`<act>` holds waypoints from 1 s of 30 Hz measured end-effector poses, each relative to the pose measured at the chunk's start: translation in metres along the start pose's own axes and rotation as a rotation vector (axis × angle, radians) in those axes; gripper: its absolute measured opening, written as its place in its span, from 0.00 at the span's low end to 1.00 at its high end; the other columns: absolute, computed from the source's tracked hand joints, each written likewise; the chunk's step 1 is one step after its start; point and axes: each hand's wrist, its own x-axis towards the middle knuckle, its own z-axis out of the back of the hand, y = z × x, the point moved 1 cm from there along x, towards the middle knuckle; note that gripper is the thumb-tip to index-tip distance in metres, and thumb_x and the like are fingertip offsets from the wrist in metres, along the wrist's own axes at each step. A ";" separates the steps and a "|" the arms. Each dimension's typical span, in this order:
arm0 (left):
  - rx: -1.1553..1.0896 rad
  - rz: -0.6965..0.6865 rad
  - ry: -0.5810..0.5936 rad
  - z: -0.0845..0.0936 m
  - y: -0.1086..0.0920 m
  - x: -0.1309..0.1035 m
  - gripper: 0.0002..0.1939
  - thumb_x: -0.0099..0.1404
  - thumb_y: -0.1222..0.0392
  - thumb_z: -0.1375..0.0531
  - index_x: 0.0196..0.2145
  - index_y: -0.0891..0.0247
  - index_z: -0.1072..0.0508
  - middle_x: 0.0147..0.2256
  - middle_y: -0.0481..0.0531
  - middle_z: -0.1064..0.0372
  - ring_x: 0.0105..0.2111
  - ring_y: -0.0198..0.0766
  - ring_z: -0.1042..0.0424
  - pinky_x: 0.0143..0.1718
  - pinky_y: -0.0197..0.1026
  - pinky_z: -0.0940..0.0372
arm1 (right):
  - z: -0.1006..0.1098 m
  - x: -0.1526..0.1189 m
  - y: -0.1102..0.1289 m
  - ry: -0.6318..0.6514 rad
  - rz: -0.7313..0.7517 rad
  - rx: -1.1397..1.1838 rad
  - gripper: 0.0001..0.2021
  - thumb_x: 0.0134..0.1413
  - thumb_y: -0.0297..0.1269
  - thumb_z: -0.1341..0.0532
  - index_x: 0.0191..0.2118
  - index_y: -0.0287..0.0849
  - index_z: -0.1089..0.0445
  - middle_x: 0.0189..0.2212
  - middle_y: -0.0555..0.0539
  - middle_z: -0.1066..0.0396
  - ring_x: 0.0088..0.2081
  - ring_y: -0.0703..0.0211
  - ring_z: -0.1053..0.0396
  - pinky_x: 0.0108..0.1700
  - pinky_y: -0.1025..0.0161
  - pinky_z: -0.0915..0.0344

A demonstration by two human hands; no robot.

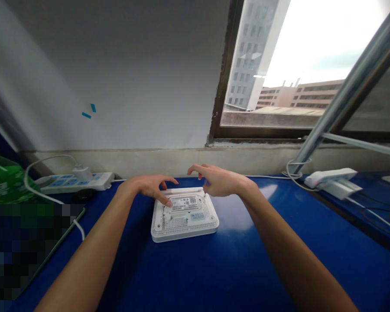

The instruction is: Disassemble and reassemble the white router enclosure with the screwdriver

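A white router [189, 229] lies flat on the blue tabletop [188, 277], its vented underside with printed labels facing up. My left hand [151, 186] hovers at its far left corner, fingers curved and apart; the thumb reaches over the label panel, and whether it touches I cannot tell. Above the far right corner is my right hand [221, 180], its fingers loosely bent and spread from the thumb. Nothing shows between the fingers of either hand. Parts of the router's far edge are hidden behind the hands.
A white power strip [100, 181] with a plugged-in charger [82, 172] stands back left, near a green bottle [6, 177]. At the right, a second power strip [331, 177] with cables sits by a metal pole [325, 108]. The wall and window rise behind.
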 end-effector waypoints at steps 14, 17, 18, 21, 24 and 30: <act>0.000 0.015 0.004 0.002 -0.004 -0.001 0.54 0.46 0.32 0.29 0.67 0.51 0.40 0.57 0.57 0.30 0.52 0.52 0.27 0.53 0.45 0.35 | 0.002 0.000 -0.008 -0.028 0.047 0.029 0.32 0.50 0.27 0.38 0.63 0.48 0.37 0.49 0.41 0.27 0.46 0.53 0.29 0.41 0.63 0.35; 0.007 0.032 0.002 0.002 -0.006 -0.001 0.56 0.45 0.33 0.29 0.67 0.52 0.40 0.57 0.57 0.29 0.52 0.52 0.27 0.53 0.45 0.35 | 0.002 0.002 -0.005 -0.034 -0.096 0.018 0.19 0.57 0.41 0.37 0.53 0.43 0.27 0.40 0.41 0.24 0.37 0.54 0.28 0.35 0.63 0.37; 0.011 0.036 -0.001 0.002 -0.007 -0.001 0.56 0.45 0.33 0.29 0.67 0.52 0.41 0.57 0.57 0.29 0.52 0.52 0.27 0.53 0.45 0.35 | 0.001 0.004 -0.005 -0.014 -0.152 0.040 0.17 0.61 0.45 0.39 0.50 0.42 0.25 0.35 0.42 0.23 0.32 0.56 0.29 0.31 0.63 0.38; 0.033 0.045 -0.022 0.003 -0.010 -0.003 0.57 0.45 0.33 0.29 0.68 0.52 0.42 0.56 0.57 0.29 0.51 0.51 0.26 0.52 0.44 0.35 | 0.001 0.006 -0.004 0.036 -0.207 0.111 0.18 0.68 0.43 0.47 0.48 0.41 0.24 0.28 0.44 0.24 0.23 0.62 0.33 0.26 0.64 0.42; 0.059 0.042 -0.049 0.004 -0.013 -0.005 0.51 0.51 0.30 0.34 0.68 0.52 0.41 0.56 0.58 0.28 0.51 0.51 0.26 0.52 0.44 0.35 | 0.003 0.004 -0.006 0.006 -0.079 0.083 0.20 0.62 0.31 0.46 0.58 0.45 0.29 0.36 0.44 0.23 0.27 0.62 0.30 0.30 0.65 0.39; 0.062 0.034 -0.087 0.003 -0.019 -0.006 0.46 0.57 0.31 0.39 0.67 0.54 0.40 0.57 0.58 0.29 0.53 0.51 0.28 0.53 0.45 0.36 | 0.005 0.001 -0.005 -0.020 -0.024 0.003 0.23 0.55 0.34 0.37 0.57 0.47 0.30 0.44 0.42 0.23 0.41 0.53 0.27 0.38 0.62 0.36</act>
